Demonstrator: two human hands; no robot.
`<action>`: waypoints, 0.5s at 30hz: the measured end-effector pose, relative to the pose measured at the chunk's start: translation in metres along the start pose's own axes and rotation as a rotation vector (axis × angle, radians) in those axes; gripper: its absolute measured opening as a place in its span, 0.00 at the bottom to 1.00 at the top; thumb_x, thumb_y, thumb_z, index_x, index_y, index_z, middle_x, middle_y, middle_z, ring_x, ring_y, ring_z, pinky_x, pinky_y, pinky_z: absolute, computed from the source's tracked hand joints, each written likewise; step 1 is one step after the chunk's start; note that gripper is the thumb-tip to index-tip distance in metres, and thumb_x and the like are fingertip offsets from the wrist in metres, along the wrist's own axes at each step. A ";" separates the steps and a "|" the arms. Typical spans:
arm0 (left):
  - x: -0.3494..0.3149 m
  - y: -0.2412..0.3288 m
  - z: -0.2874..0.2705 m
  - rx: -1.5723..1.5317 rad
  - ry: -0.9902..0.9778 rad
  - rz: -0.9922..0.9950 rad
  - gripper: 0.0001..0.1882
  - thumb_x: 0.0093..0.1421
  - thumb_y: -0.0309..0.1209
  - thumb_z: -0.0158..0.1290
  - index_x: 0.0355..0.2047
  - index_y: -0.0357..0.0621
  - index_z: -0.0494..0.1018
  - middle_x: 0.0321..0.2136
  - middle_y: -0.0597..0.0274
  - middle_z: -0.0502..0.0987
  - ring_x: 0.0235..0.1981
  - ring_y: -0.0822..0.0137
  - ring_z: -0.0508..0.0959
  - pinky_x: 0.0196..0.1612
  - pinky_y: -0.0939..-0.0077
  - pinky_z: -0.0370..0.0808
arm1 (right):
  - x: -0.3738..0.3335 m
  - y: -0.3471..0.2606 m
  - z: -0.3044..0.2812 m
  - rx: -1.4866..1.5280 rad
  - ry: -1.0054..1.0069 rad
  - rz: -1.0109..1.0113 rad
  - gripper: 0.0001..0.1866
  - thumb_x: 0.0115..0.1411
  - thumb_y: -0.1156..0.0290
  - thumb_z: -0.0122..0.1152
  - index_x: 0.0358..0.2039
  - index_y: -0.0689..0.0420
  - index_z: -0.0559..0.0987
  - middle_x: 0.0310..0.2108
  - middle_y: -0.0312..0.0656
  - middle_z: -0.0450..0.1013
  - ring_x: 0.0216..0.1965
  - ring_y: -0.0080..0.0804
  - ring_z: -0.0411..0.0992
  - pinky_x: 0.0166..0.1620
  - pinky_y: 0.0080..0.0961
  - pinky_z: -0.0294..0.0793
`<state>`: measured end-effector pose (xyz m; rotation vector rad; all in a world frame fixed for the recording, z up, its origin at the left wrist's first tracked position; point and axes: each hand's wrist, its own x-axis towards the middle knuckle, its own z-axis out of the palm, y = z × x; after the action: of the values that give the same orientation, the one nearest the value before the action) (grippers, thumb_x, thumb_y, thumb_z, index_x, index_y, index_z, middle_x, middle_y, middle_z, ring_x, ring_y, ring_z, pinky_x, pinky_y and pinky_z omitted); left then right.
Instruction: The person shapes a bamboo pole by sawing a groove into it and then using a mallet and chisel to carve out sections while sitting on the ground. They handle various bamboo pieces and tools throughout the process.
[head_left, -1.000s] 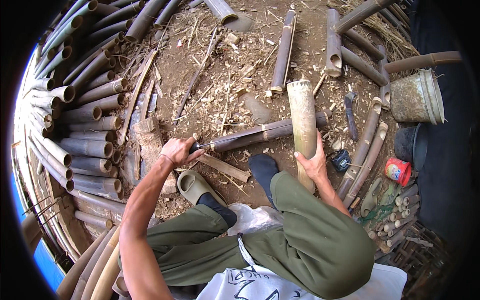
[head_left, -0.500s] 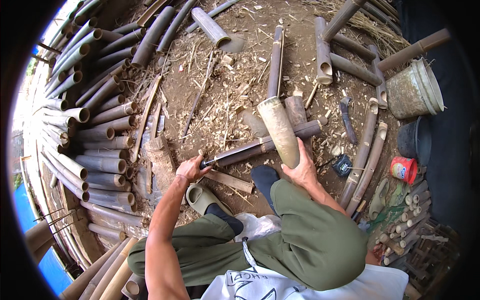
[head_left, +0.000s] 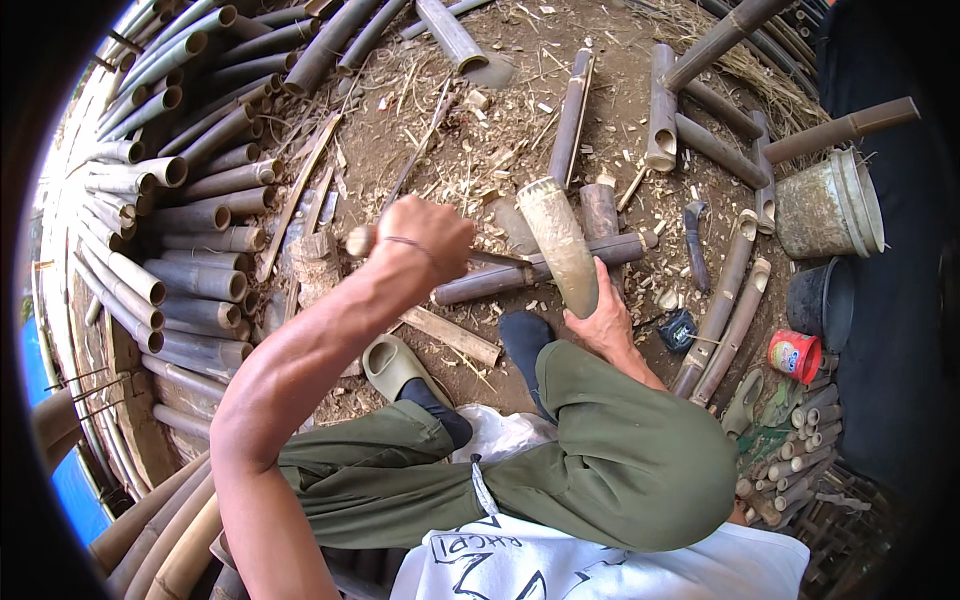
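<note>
My left hand (head_left: 425,240) is raised over the ground, its fingers wrapped round the handle of a long-bladed knife (head_left: 497,258). The rounded handle end sticks out to the left of my fist, and the dark blade runs right along a dark bamboo pole (head_left: 480,288). My right hand (head_left: 605,325) grips the lower end of a thick, pale, worn cylinder (head_left: 558,240), tilted across the pole; I cannot tell if it is wood or bamboo. The pole rests on a short bamboo piece (head_left: 600,205). My fist and forearm hide part of the ground.
Stacked bamboo tubes (head_left: 200,285) fill the left side. A bamboo frame (head_left: 690,110) lies at the far right. Nearer stand a dirty bucket (head_left: 825,205), a dark tub (head_left: 815,298) and a red tin (head_left: 785,355). A curved-handled knife (head_left: 694,240) lies among the wood chips.
My left hand has lifted and moved right and away from me with the knife. My right hand and the pale cylinder have barely moved; the whole view has shifted slightly.
</note>
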<state>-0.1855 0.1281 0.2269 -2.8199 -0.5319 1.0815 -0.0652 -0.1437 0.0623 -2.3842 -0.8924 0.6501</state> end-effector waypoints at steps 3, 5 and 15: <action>0.013 -0.043 0.062 -0.220 -0.039 0.015 0.29 0.56 0.66 0.54 0.29 0.51 0.77 0.17 0.68 0.73 0.16 0.76 0.70 0.20 0.72 0.72 | 0.000 0.008 0.001 0.045 0.041 0.005 0.56 0.44 0.64 0.73 0.70 0.53 0.50 0.57 0.60 0.67 0.57 0.56 0.69 0.58 0.42 0.71; 0.022 -0.064 0.127 -0.290 0.026 0.036 0.32 0.57 0.69 0.49 0.36 0.51 0.74 0.22 0.64 0.77 0.20 0.70 0.76 0.27 0.67 0.77 | 0.001 0.015 0.006 0.058 0.075 -0.047 0.56 0.44 0.64 0.73 0.70 0.52 0.50 0.56 0.60 0.67 0.56 0.57 0.69 0.58 0.43 0.71; 0.060 -0.034 0.258 -0.649 0.134 -0.100 0.33 0.56 0.66 0.50 0.38 0.46 0.72 0.32 0.44 0.80 0.37 0.43 0.81 0.43 0.51 0.76 | 0.002 0.019 0.012 0.068 0.154 -0.123 0.56 0.43 0.64 0.72 0.70 0.52 0.50 0.54 0.61 0.69 0.53 0.59 0.71 0.55 0.45 0.72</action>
<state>-0.3252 0.1671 0.0022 -3.3093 -1.1792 0.7971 -0.0628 -0.1515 0.0414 -2.2636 -0.9271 0.4361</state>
